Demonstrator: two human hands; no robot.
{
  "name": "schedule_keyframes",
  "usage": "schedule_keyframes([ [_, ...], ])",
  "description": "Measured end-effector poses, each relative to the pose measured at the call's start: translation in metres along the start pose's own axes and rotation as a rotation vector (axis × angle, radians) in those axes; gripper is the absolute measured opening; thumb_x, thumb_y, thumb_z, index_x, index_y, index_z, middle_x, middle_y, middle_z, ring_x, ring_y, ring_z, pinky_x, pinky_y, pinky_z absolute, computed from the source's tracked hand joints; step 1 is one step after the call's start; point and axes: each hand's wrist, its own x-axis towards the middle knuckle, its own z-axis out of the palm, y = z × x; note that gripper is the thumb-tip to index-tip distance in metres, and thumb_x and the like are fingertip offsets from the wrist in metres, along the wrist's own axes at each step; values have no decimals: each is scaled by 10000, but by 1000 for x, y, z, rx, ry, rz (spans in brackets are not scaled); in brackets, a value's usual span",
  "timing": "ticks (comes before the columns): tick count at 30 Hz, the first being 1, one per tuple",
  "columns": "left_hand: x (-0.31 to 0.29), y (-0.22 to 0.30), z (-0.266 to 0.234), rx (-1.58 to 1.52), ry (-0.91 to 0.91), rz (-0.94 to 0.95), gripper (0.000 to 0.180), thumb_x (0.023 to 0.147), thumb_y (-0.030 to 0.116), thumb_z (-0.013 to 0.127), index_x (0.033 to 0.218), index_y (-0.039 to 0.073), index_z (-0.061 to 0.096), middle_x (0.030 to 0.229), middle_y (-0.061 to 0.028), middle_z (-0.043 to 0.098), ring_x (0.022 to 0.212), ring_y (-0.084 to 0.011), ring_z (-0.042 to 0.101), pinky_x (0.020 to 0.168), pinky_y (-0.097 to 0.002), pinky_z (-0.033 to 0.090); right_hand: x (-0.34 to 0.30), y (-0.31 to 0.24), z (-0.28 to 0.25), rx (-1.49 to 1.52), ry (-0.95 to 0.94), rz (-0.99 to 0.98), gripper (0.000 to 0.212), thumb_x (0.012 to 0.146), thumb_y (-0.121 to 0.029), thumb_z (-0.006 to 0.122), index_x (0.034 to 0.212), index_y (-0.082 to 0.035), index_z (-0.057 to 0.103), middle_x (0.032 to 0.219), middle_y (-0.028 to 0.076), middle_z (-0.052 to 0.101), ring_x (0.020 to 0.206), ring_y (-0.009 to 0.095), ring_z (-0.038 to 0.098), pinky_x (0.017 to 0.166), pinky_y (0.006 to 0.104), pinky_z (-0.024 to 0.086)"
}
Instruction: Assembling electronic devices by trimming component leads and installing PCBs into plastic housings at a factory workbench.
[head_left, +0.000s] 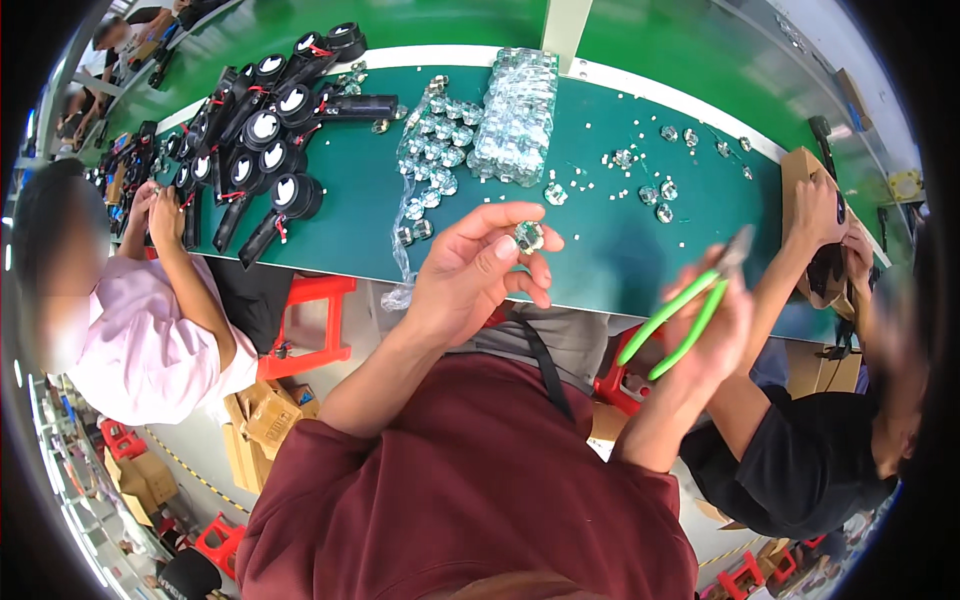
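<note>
Between the thumb and fingers of my left hand (pixel 475 265) is a small round green circuit board (pixel 529 236), raised above the table's front edge. My right hand (pixel 722 325) holds a pair of pliers (pixel 690 310) with green handles; their metal jaws point up and away, apart from the board. The fingers of this hand are partly blurred. Beyond my left hand lies a clear bubble-wrap pack (pixel 515 120) of similar boards, with more wrapped boards (pixel 437 145) loosely heaped to its left. Several loose boards (pixel 664 192) and small pale bits are scattered over the green tabletop (pixel 600 265).
Black round-headed handheld devices (pixel 262 130) with red wires are piled at the left. A co-worker in pink (pixel 165 330) sits left; another in black (pixel 800 460) sits right, hands at a cardboard box (pixel 797 175). Red stools (pixel 310 325) and cartons (pixel 265 420) stand below the table.
</note>
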Motion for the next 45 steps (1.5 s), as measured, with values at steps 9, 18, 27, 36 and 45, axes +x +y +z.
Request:
schedule_keyframes([
  [9,-17,9,-4,-2,65,1,397,1039,220,552,1378,16,515,1200,-210,632,904,-250,641,724,-393,582,-101,65,20,370,-192,808,172,878,-54,640,917,-37,473,1110,175,558,1059,304,653,737,480,630],
  [18,-33,5,11,181,114,-76,321,1062,205,528,1294,-9,583,1008,-121,670,834,-150,659,713,-300,579,-49,57,47,-1187,-451,-386,282,772,54,743,1024,26,621,927,139,679,697,189,655,632,306,530],
  [27,-40,6,14,411,124,-128,348,1048,282,569,1218,-7,659,961,-9,692,890,-65,631,785,-228,516,-25,71,56,-1388,-621,-584,275,659,20,739,929,3,684,859,107,658,642,244,662,555,328,516],
  [36,-46,2,7,429,40,1,317,991,75,634,1283,-38,588,1002,-80,648,831,-135,668,757,-265,574,-24,75,56,-1378,-559,-475,230,682,1,733,900,14,660,815,112,650,620,248,658,535,337,516],
  [45,-47,14,-1,356,63,224,322,938,-34,650,1256,-65,603,1161,-163,611,982,-214,665,815,-355,621,-40,72,44,-1087,-534,-47,100,855,33,691,864,-9,601,844,80,652,684,143,609,604,292,484],
])
